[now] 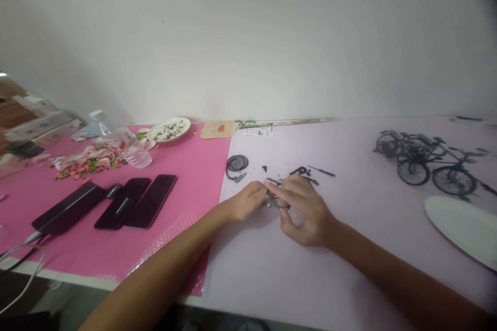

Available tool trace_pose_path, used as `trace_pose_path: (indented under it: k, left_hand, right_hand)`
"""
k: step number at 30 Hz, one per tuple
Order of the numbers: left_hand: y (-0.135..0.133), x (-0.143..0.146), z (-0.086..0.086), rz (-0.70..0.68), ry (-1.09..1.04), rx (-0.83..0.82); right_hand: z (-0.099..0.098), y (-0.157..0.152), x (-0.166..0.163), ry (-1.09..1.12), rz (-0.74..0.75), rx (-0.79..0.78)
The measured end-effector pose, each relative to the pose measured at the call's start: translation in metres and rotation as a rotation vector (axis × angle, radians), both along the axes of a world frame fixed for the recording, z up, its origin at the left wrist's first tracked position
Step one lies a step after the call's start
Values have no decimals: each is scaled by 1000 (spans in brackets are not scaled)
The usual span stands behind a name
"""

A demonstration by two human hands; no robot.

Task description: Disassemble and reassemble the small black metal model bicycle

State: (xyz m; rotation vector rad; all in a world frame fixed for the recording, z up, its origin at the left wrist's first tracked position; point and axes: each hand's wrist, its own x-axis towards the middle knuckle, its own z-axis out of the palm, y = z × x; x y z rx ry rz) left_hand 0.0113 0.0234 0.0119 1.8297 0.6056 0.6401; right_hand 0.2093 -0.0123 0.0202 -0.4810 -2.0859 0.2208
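Note:
My left hand and my right hand meet over the pale table sheet, fingers pinched together on a small grey metal model part held between them. Around the hands lie loose black parts: a small wheel, a thin rod and several tiny pieces. Most of the held part is hidden by my fingers.
Assembled black model bicycles stand at the right, with a white plate nearer. On the pink mat lie three dark phones, a plastic bottle, pink-green scraps and a dish. A cable hangs off the left edge.

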Motion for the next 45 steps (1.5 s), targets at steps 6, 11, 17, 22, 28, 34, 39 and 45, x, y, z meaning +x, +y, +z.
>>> trace_pose_path:
  k: [6,11,17,22,28,34,39,45]
  left_hand:
    - [1,-2,-5,11,10,-19]
    - [0,-1,-4,2,8,-23]
    - [2,-1,-2,90,42,-79]
    - [8,-5,-5,61,34,-130]
    - [11,-6,-7,21,27,-95]
    - [9,-4,-7,64,-16,-86]
    - [10,-4,-3,75,34,-59]
    - [8,-3,-3,75,20,-86]
  right_hand:
    - [4,1,2,-23,17,42]
    - [4,2,3,-46,32,38]
    - [3,3,4,4,-23,22]
    - [4,5,3,15,-66,16]
    - [-6,12,5,6,-27,38]
    - [-4,10,3,17,-57,98]
    - [-2,10,0,34,-92,115]
    - [-3,10,0,37,-85,114]
